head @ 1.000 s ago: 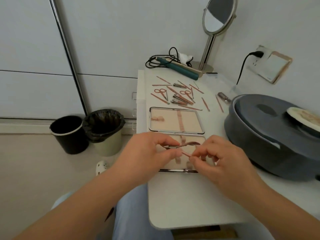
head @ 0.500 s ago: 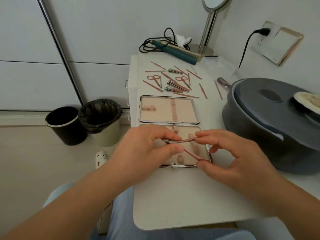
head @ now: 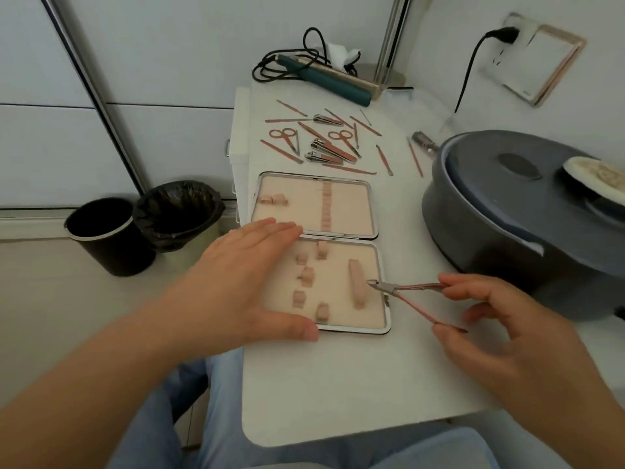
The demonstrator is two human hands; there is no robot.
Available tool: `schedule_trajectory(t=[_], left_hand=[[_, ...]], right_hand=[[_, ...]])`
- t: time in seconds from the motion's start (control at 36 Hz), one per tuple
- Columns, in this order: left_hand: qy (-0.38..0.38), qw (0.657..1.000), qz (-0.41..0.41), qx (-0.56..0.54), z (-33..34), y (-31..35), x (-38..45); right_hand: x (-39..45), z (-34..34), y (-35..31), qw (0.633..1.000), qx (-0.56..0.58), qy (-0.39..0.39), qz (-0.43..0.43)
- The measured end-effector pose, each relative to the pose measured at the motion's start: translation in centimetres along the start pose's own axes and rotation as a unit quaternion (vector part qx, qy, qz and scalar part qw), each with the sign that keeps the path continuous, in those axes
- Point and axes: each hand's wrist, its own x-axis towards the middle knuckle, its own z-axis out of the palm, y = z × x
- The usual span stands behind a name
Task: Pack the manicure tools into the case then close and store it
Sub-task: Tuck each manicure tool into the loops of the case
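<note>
moved: your hands split since prev frame
L hand (head: 236,282): flat, steadying case (head: 387,319)
R hand (head: 507,333): pinching nipper (head: 402,292) handles
tip: nose into loop (head: 357,287)

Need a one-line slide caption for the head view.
Left hand rests flat on the open case while the right hand holds the cuticle nipper at its right edge.

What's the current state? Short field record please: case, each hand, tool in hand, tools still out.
case: open flat on table, both halves without tools
left hand: flat, fingers straight, resting on case's left edge
right hand: pinching cuticle nipper handles
nipper: tip at near half's right rim, handles spread
loose tools: scattered beyond case
</note>
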Motion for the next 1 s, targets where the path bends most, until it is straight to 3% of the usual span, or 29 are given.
schedule_trajectory(t=[0.22, 0.69, 1.0], left_hand=[[-0.025, 0.999, 0.019, -0.044, -0.2, -0.2, 0.3], [0.072, 0.981, -0.009, -0.177, 0.6, -0.5, 0.2], [0.109, 0.974, -0.054, -0.194, 1.7, -0.2, 1.0]], right_hand=[[0.2, -0.9, -1.0, 0.998, -0.052, -0.027, -0.014], [3.6, 1.4, -3.2, 0.984, -0.079, -0.159, -0.007], [4.7, 1.9, -3.3, 0.979, -0.100, -0.167, -0.054]])
